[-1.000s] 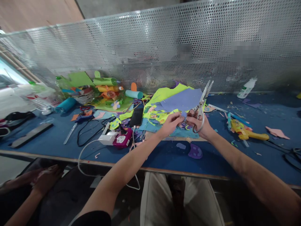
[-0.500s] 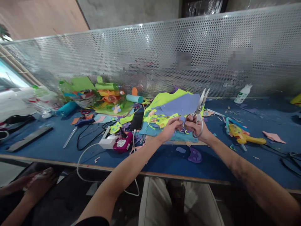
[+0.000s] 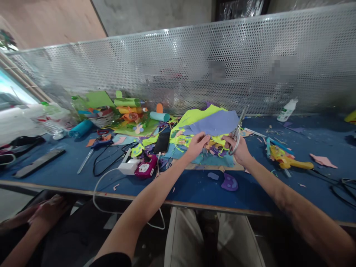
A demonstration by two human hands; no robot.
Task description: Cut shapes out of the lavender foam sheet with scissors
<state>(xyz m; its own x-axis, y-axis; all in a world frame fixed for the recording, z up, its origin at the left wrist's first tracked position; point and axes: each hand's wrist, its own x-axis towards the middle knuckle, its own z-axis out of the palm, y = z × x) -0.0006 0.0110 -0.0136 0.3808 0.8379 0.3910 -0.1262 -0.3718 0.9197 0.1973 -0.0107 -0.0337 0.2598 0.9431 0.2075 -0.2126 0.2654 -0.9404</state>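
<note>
My left hand (image 3: 198, 145) is closed, its thumb and fingertips pinched at the near edge of a purple-blue craft sheet (image 3: 214, 124). That sheet lies over a lime-green sheet (image 3: 187, 119) on a heap of cuttings. In my right hand (image 3: 239, 149) are metal scissors (image 3: 239, 126), their blades pointing up and away and nearly together. The right thumb and fingertips are close to the sheet's right near edge; whether they touch it I cannot tell. Close to the table's front edge lie a purple cut-out with holes (image 3: 229, 182) and a small lilac piece (image 3: 213, 176).
A black phone (image 3: 162, 142), a magenta box (image 3: 146, 167) and a white plug adapter (image 3: 129, 167) with cables are left of the heap. A yellow glue gun (image 3: 292, 163) and white bottle (image 3: 287, 110) stand right. Another person's hand (image 3: 51, 211) shows at lower left.
My hands have moved apart, the left one leftward to the sheet's near edge. The small purple piece between my fingers is out of sight. The scissors' blades have closed and turned.
</note>
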